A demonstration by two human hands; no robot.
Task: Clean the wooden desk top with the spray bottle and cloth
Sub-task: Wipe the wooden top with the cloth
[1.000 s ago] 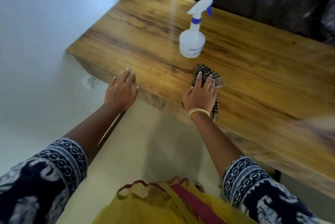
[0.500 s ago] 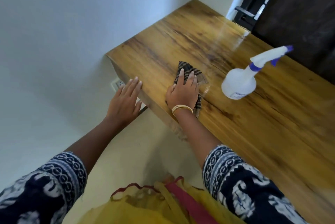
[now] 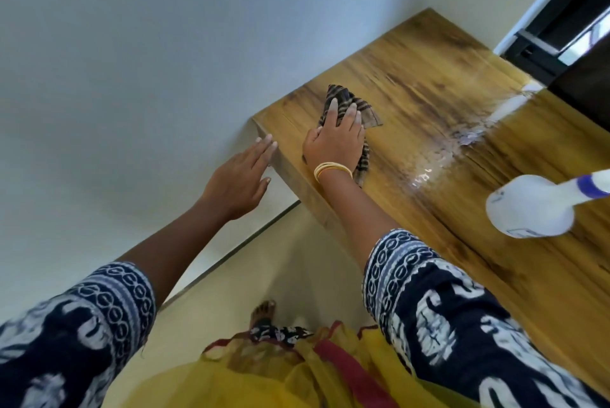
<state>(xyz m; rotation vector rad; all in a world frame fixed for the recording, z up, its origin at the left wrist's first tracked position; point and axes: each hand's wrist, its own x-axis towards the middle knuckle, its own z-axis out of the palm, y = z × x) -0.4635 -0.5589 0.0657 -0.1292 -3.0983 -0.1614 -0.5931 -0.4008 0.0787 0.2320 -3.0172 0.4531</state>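
The wooden desk top runs from the centre to the right edge of the view. My right hand presses a dark striped cloth flat on the desk near its left end, fingers straight. My left hand is open, fingertips at the desk's left front corner. A white spray bottle with a blue collar stands on the desk at the right, partly cut off by the frame. A wet shiny streak lies between cloth and bottle.
A white wall meets the desk's left end. A dark window frame sits behind the desk's far right. Below is pale floor, with my bare foot and yellow garment.
My right hand has slid the cloth leftward along the desk toward its left end. My left hand has followed along the front edge to the corner. The bottle has stayed put.
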